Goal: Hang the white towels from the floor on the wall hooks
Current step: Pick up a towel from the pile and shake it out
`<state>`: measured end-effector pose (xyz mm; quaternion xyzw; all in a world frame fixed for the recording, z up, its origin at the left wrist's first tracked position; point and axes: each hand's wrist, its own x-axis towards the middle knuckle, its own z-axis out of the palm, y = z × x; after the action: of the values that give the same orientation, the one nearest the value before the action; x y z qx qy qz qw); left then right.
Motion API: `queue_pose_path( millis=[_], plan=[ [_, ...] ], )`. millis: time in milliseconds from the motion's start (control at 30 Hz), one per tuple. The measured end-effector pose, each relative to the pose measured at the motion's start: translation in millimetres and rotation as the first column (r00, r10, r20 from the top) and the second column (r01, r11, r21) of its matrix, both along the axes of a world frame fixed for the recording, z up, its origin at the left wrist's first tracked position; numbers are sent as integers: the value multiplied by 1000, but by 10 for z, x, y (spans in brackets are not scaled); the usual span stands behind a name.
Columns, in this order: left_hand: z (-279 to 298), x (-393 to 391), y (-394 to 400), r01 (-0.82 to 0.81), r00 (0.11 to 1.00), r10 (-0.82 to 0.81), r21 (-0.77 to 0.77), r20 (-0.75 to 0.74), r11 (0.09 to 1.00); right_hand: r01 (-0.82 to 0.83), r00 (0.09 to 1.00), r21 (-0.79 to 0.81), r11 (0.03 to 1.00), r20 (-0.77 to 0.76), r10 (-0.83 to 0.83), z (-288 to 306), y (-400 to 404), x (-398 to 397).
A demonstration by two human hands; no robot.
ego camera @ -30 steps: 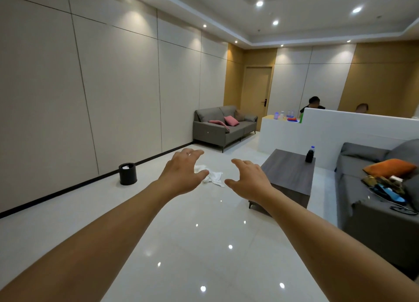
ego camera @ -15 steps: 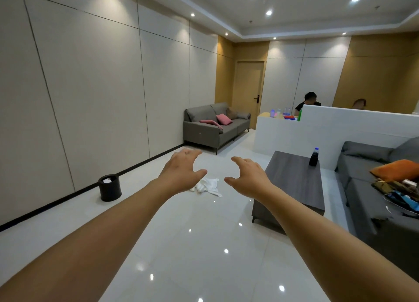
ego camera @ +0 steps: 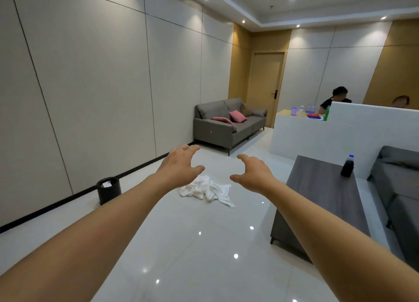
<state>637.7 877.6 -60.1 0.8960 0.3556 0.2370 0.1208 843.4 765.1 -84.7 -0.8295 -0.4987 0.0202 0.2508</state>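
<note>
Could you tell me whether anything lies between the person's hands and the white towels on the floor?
Nothing visible does. Only bare floor lies before the white towels; both the left hand and right hand are empty.

Both arms reach forward; left hand (ego camera: pixel 179 167) and right hand (ego camera: pixel 255 177) spread (fingers loosely bent, holding nothing).

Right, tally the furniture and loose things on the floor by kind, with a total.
Sofas: 2, one by the wall and one at the right edge
Coffee table: 1
Black bin: 1
Heap of white towels: 1; how many towels it holds cannot be told
Total: 5
</note>
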Motion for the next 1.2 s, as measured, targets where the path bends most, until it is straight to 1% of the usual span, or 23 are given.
queue_pose_path(
  millis=[133,200,267,500,600,733,867,1000,1200],
  plan=[
    [37,558,778,-45,998,43,-46,-47,998,-20,1000,-5,1000,-14,20,44,755,610],
    [17,803,1132,-62,998,61,-58,-29,996,-28,999,-4,1000,-29,28,46,1106,874],
    [-52,1026,1445,-65,998,63,-87,-27,994,-42,997,-13,999,-58,41,5,1431,1088],
    [-422,1671,2562,-62,994,49,-141,-99,988,-70,989,-71,995,-138,60,-328,2502,1681],
    [-597,1915,3121,-49,991,30,-152,-127,987,-54,986,-90,994,-160,39,-487,3002,1929],
    [-802,2293,3948,-30,994,10,-174,-111,984,-33,984,-106,994,-179,14,-670,3753,2244],
    [-1001,2707,4761,22,991,-49,-217,-122,976,8,977,-130,992,-209,-36,-818,4526,2546],
    [-1200,3060,5529,50,984,-92,-264,-150,963,29,968,-190,981,-239,-75,-1013,5208,2809],
    [-1543,3509,6424,34,978,-103,-346,-183,938,43,951,-271,962,-283,-122,-1339,5983,3260]
  ],
)
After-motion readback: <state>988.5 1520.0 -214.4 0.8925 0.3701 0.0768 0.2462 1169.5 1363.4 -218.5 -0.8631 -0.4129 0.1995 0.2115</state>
